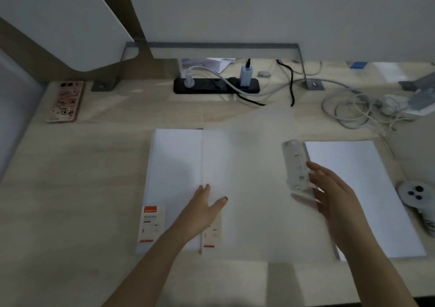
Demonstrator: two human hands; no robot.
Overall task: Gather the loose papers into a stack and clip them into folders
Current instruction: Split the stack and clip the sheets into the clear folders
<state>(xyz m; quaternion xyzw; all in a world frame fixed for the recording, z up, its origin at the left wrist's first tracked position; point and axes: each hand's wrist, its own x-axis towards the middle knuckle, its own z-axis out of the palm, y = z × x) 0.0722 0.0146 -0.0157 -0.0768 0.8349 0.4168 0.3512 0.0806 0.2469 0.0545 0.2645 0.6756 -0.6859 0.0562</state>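
At the centre of the desk (70,177), a translucent folder (247,165) lies open. The left hand (202,212) rests flat on the folder's left half, fingers straight and spread. The right hand (336,196) is wide open by the clip bar (295,165) at the folder's right edge; contact cannot be confirmed. The paper stack (364,189) lies just right of the folder. A phone (66,102) sits far left of it.

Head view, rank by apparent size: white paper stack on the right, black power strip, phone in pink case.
1. White paper stack: clearly largest.
2. Black power strip and phone in pink patterned case: similar area, strip longer, phone wider. The strip sits farther back, so these two are not ranked.
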